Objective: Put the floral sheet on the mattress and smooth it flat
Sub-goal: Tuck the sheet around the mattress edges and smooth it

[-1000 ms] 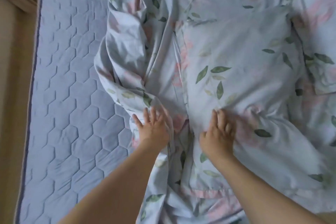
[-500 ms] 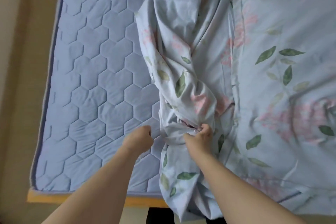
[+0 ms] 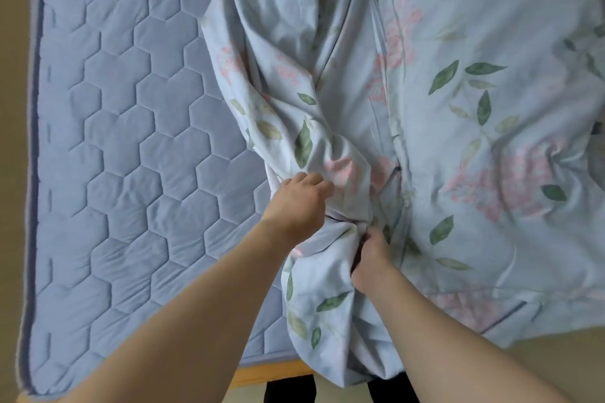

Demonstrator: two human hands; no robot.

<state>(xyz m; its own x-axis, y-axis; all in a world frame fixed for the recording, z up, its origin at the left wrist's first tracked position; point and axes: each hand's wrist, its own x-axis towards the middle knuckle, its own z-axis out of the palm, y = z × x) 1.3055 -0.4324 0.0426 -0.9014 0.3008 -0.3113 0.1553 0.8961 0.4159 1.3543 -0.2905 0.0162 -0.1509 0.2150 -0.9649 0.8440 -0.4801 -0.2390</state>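
Both hands, left hand (image 3: 299, 203) and right hand (image 3: 371, 258), clutch the crumpled, twisted floral sheet (image 3: 458, 141) on the hexagon-quilted mattress (image 3: 131, 141).

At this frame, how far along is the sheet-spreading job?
Done: the floral sheet lies on the mattress's right part. In hand: the left hand and right hand grip its bunched, twisted edge near the foot. Left: the quilted left part is bare, and wrinkles need smoothing.

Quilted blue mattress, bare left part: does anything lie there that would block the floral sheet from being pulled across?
Nothing visible does. The quilted blue mattress lies bare beside the bunched floral sheet.
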